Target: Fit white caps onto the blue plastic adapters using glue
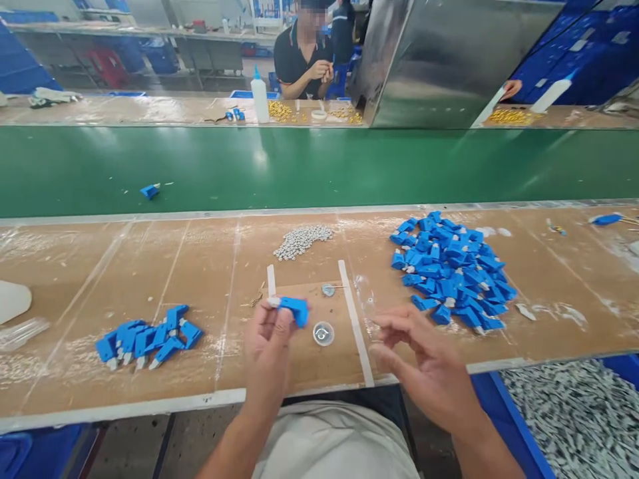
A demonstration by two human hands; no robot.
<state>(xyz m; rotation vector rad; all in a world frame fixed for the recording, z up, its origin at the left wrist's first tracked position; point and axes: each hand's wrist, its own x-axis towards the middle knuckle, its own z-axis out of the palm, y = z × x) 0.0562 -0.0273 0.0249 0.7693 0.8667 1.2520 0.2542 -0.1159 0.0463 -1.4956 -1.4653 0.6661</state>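
My left hand (269,336) pinches a blue plastic part (295,309) with a white tip, held above the brown work table. To its right, my right hand (424,359) hovers over the table edge, fingers curved and apart, with nothing visible between them. Between the hands lies a small round clear dish (323,334). Just beyond it sits a small grey lump (328,290) with a thin stick across it. A heap of small grey discs (302,241) lies farther back. Many similar blue parts (449,266) are piled at right, and a smaller group (147,336) lies at left.
White tape strips (355,322) mark the table in front of me. A green conveyor belt (319,163) runs behind, carrying one blue part (149,191). Across it, a person (304,60) handles something small near a white bottle (259,98). A blue bin (519,419) of grey pieces stands lower right.
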